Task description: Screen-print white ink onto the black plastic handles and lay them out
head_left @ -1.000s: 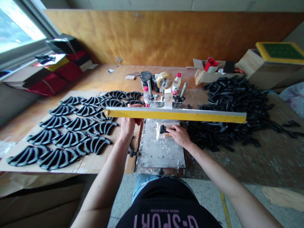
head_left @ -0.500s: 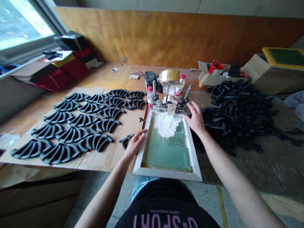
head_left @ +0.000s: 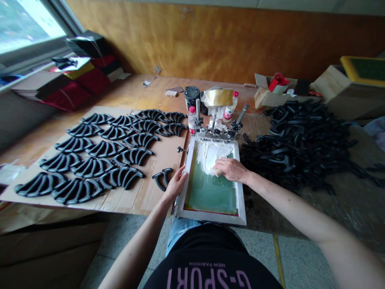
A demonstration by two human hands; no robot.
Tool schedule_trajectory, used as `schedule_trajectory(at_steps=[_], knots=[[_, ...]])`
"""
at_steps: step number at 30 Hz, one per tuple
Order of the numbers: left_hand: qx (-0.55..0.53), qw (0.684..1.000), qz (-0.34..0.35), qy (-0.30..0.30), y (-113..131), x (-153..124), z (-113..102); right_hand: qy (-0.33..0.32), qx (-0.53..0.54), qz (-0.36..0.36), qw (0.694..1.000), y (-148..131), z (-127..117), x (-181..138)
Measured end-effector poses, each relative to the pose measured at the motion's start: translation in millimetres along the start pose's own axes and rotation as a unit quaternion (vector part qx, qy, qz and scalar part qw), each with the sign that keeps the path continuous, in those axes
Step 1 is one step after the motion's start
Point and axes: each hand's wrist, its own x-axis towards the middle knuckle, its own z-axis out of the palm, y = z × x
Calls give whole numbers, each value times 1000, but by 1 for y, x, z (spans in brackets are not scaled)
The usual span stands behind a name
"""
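The screen printing frame (head_left: 214, 218) lies in front of me, its green mesh (head_left: 207, 192) smeared with white ink (head_left: 207, 154) over the far half. My right hand (head_left: 232, 170) is closed on a small scraper (head_left: 217, 171) and presses it against the mesh at the near edge of the ink. At the frame's left rail, my left hand (head_left: 177, 181) grips the side, with part of its fingers hidden. Two black curved handles (head_left: 163, 178) lie on the cardboard just left of that hand. A metal clamp (head_left: 214, 135) holds the frame's far end.
Rows of black curved handles (head_left: 90, 168) cover the cardboard (head_left: 150, 192) on the left. To the right is a loose heap of black handles (head_left: 294, 148). Behind the clamp stand red-capped bottles (head_left: 230, 108), a dark tub (head_left: 191, 97) and a tape roll (head_left: 219, 97).
My right hand has moved from the frame's far right corner onto the mesh, taking the scraper from the far end and drawing it nearer. My left hand stays at the left rail.
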Motion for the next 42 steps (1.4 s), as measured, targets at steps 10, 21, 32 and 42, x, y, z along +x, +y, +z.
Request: schedule_trajectory(at_steps=[10, 21, 32, 42], knots=[[-32, 999, -15, 6, 13, -9, 3, 100, 19, 33, 994, -6, 18, -6], [-43, 997, 59, -5, 93, -18, -13, 213, -34, 337, 917, 77, -53, 9], [-256, 959, 107, 57, 127, 6, 40, 112, 0, 243, 964, 27, 46, -32], [-115, 984, -133, 32, -8, -43, 33, 104, -6, 43, 994, -41, 56, -30]])
